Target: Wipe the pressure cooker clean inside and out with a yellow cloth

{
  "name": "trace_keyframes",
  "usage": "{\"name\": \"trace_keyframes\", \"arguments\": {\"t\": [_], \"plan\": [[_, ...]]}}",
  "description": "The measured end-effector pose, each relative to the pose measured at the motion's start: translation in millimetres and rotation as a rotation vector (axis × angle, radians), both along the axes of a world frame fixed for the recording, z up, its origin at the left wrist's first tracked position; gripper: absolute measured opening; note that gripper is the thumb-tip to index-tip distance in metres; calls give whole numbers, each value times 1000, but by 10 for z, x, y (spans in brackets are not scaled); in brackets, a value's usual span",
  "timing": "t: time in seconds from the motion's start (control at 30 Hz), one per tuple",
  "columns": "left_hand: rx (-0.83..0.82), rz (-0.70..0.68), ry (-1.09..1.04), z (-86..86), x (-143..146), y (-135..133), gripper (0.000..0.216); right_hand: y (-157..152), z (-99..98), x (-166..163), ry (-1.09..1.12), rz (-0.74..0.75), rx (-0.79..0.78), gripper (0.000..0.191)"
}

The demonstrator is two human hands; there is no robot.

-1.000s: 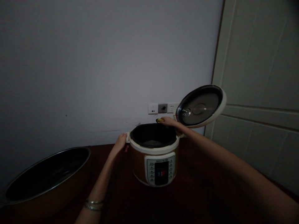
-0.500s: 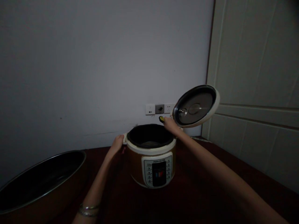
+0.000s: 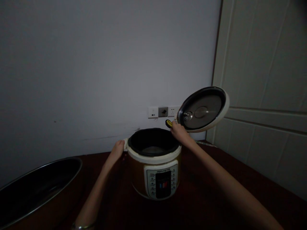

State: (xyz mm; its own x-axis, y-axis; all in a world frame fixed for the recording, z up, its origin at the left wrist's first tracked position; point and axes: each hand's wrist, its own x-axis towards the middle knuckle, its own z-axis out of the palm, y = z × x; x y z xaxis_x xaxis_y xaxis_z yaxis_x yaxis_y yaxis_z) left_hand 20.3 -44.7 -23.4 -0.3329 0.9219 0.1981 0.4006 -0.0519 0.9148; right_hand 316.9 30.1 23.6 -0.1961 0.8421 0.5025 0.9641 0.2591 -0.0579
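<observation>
Rice cooker point(image 3: 155, 163) sits on a dark red table point(image 3: 203, 198), pretty much dead centre, control panel point(image 3: 162, 183) facing the camera so the buttons can be read from where the person stands. Nearest to the lens on the left there's a big dark basin point(image 3: 35, 188), well apart from the cooker, only partly in frame.

Left hand point(image 3: 117, 150) is curled around the side handle at the cooker's rim, fingers closed on it, which looks like bracing so the body doesn't slide or tip. Right hand point(image 3: 178, 131) is up at the back rim by the hinge, fingers pinched shut on a small yellow thing point(image 3: 169, 123); too small and dim to say what it is. The inner pot point(image 3: 153, 145) is in place, dark, and looks empty as far as I can tell.

Lid point(image 3: 202, 108) is swung open and stands tilted up to the right, metal underside facing us. Behind it all, wall sockets point(image 3: 163, 111) just above the cooker, and a pale door point(image 3: 263, 80) on the right.
</observation>
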Motion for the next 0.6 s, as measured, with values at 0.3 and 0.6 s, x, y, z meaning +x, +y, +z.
{"name": "trace_keyframes", "arguments": {"t": [0.3,0.6], "plan": [[-40,-6,-44,20,35,-46,25,-492,-88,263,15,83,46,22],[-4,-63,-36,-57,-56,40,25,-390,490,283,7,173,161,36]]}}
